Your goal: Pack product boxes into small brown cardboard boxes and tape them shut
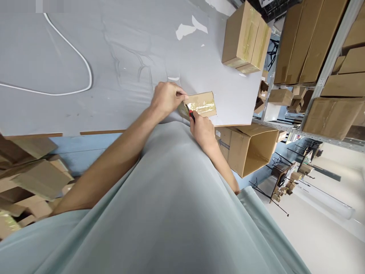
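Observation:
A small cardboard box [205,99] with shiny clear tape along its top lies near the table's front edge. My right hand [202,129] is closed around a red and black utility knife [191,113], whose tip is at the left end of the box, by the tape. On that same end, my left hand [168,98] pinches the box's upper left corner between thumb and fingers. Whether it also grips a bit of tape is too small to make out.
Two taped boxes [242,38] stand together at the table's back right. A white cable [90,76] curves across the grey table [128,102]. An open carton [236,146] sits below the right edge; flattened cardboard [40,179] is piled at lower left. Shelves [313,87] hold more boxes.

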{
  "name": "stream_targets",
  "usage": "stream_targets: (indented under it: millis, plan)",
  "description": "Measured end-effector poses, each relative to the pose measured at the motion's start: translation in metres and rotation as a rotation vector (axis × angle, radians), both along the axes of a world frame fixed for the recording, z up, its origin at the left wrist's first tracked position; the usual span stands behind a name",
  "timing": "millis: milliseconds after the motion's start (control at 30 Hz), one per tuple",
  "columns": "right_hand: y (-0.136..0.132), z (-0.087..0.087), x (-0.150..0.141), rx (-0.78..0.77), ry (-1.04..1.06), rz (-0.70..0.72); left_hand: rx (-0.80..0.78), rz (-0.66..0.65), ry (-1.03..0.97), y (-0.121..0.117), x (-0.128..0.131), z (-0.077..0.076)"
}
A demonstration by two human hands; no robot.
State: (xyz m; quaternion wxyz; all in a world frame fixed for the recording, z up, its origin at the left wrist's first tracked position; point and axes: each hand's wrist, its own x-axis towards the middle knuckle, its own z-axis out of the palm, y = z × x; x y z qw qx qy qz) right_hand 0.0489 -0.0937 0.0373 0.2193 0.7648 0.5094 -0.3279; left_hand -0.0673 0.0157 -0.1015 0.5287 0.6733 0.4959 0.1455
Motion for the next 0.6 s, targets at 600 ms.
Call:
stream_targets:
  millis: [600]
  plan:
    - [-0.032,0.006,-0.001,-0.069,-0.011,0.037,0.168,0.115,0.01,-0.025,0.002,-0.018]
